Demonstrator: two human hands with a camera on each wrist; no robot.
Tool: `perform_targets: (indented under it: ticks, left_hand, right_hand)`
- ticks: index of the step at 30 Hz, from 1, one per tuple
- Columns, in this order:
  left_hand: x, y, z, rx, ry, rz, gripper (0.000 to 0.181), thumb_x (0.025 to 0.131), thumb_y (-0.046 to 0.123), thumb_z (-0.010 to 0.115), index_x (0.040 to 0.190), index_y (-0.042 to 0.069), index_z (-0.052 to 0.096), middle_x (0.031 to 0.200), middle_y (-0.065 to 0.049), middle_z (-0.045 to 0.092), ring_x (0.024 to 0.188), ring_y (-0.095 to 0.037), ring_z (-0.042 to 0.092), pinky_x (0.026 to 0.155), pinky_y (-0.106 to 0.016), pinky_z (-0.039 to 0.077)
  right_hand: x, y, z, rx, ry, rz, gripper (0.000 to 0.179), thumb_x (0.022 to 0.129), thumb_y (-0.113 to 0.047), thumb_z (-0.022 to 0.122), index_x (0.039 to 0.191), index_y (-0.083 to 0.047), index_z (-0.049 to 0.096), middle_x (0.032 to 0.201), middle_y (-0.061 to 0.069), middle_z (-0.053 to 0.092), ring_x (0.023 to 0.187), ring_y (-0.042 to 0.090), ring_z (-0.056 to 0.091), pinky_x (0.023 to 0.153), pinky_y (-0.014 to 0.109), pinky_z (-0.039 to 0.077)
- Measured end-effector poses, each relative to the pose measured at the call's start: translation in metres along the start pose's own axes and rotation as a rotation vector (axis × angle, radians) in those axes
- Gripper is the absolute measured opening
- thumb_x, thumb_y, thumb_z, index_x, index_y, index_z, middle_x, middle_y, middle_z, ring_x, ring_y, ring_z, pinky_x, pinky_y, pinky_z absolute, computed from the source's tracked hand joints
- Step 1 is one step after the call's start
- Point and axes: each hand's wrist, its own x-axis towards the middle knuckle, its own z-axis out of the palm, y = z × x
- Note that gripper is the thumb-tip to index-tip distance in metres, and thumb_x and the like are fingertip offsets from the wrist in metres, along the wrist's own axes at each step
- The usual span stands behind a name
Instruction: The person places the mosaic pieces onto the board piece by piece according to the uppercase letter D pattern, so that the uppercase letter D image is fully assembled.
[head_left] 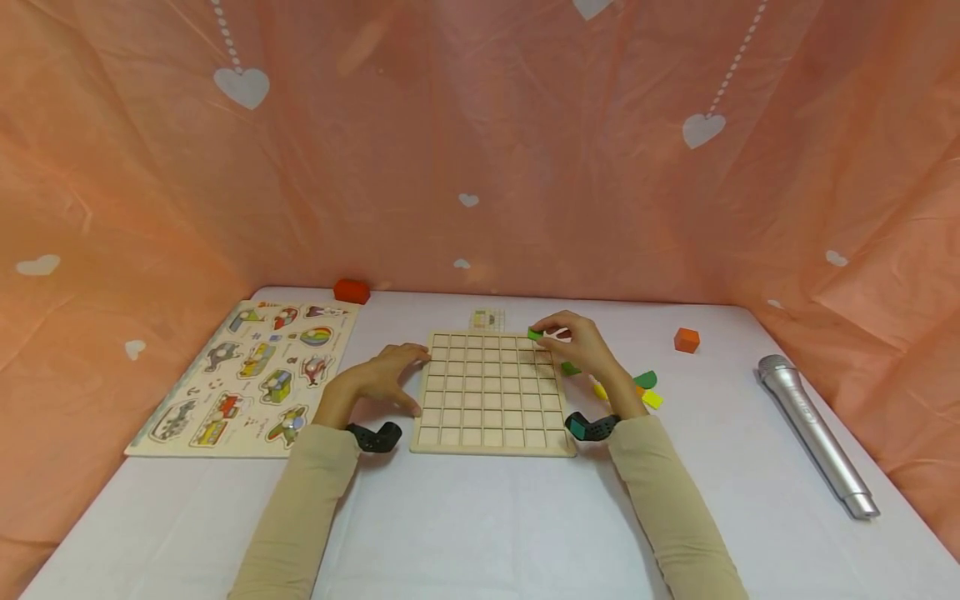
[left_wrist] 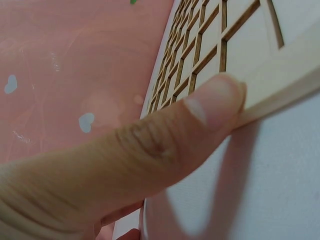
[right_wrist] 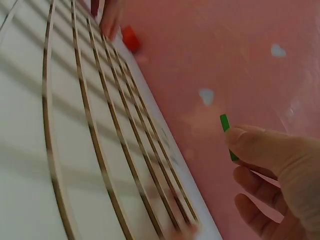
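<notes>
A pale wooden grid board (head_left: 491, 452) with square cells lies flat at the middle of the table. My left hand (head_left: 381, 379) rests along its left side, thumb on the lower part of the edge and fingers near the upper corner. In the left wrist view the thumb (left_wrist: 165, 125) touches the board's rim, its fingers mostly hidden. My right hand (head_left: 588, 348) pinches a thin green block (right_wrist: 224, 121) between thumb and fingers, above the board's far right corner. Behind the board lies a small patterned card (head_left: 487, 320).
Several green and yellow pieces, among them a green half-round block (head_left: 645, 380) and a yellow block (head_left: 652, 400), lie by the right forearm. An orange cube (head_left: 686, 340) and a silver microphone (head_left: 817, 437) lie farther right. At left are a picture puzzle board (head_left: 247, 375) and a red block (head_left: 351, 291).
</notes>
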Motion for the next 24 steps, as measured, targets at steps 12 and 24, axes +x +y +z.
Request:
perform_targets:
  ticks: [12,24]
  left_hand:
    - [0.001,0.001,-0.001,0.001,-0.01,0.001,0.087,0.067,0.028,0.083,0.137,0.002,0.041,0.147,-0.018,0.031,0.134,-0.038,0.025,0.111,-0.051,0.021]
    - [-0.001,0.0,-0.002,-0.006,-0.008,0.022,0.086,0.067,0.029,0.083,0.136,-0.001,0.04,0.146,-0.021,0.031,0.134,-0.04,0.023,0.111,-0.053,0.021]
  right_hand:
    - [0.03,-0.027,0.064,0.001,-0.077,0.016,0.017,0.084,-0.01,0.068,0.101,-0.006,0.07,0.106,0.009,0.064,0.098,0.025,0.057,0.083,0.036,0.05]
    - [0.038,-0.035,0.102,-0.009,-0.063,0.042,0.01,0.084,-0.007,0.068,0.093,-0.004,0.071,0.102,0.009,0.065,0.087,0.021,0.061,0.078,0.029,0.052]
